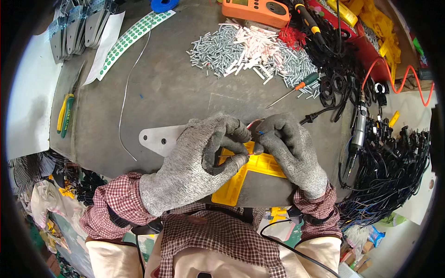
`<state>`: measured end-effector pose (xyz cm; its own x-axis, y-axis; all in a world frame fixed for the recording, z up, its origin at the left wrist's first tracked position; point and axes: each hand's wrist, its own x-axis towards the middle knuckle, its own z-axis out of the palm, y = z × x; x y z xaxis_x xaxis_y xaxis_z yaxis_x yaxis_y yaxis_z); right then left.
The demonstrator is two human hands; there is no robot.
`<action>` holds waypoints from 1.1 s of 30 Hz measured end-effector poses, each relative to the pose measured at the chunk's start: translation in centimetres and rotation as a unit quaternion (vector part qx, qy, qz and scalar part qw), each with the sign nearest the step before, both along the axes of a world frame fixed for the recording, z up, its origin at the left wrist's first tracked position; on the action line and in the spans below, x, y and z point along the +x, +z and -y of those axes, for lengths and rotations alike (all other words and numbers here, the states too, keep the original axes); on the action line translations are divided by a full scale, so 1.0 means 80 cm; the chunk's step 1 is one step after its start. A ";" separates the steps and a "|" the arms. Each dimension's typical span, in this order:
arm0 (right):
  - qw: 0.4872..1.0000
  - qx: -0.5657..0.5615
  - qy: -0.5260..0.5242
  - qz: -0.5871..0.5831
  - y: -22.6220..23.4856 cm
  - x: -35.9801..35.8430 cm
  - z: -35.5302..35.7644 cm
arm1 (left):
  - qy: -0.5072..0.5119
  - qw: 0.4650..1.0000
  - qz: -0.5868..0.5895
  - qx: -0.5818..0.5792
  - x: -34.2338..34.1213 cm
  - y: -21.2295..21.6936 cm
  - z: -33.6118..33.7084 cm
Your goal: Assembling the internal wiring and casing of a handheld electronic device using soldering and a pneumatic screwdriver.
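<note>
Both hands wear grey knit gloves and work close together over a yellow plastic frame (227, 191) near the table's front edge. My left hand (192, 155) is closed, thumb and fingers pinching a thin reddish wire (251, 154). Beside it, my right hand (292, 150) is also closed, a short bit of blue wire (262, 133) showing between its fingertips. A red and white wire (253, 123) runs up behind the fingers. Whether these wires join is hidden by the gloves. Partly under my left hand lies a grey metal plate (155, 141) with holes.
Screws (215, 48) and pale sleeves (259, 44) lie in heaps at the back, near a screwdriver (296, 88) and an orange meter (255, 10). Black cables (389, 162) and a power driver (359, 127) crowd the right. Snips (66, 115) and a green-dotted strip (132, 41) are left.
</note>
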<state>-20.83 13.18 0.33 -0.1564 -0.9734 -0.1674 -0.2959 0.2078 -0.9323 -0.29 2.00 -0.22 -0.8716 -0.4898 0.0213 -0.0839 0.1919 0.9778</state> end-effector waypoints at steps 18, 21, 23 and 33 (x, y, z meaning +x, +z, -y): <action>0.996 -0.070 0.035 0.040 -0.006 -0.004 -0.005 | 0.026 0.998 -0.052 0.031 -0.004 -0.008 -0.005; 0.998 -0.043 0.031 -0.040 -0.005 -0.002 -0.010 | 0.053 0.992 -0.110 0.013 -0.005 -0.006 -0.014; 0.995 -0.095 0.032 0.007 -0.004 0.003 -0.008 | 0.069 0.994 -0.085 -0.014 -0.003 -0.013 -0.016; 0.994 -0.036 0.042 -0.094 0.002 0.015 0.001 | -0.036 0.993 0.080 -0.083 -0.002 0.039 0.003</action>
<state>-19.67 13.08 0.50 -0.0958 -0.9928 -0.0717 -0.4804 0.1092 -0.8702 -0.44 1.73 2.90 -0.9029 -0.4275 -0.0453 -0.2158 0.3596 0.9078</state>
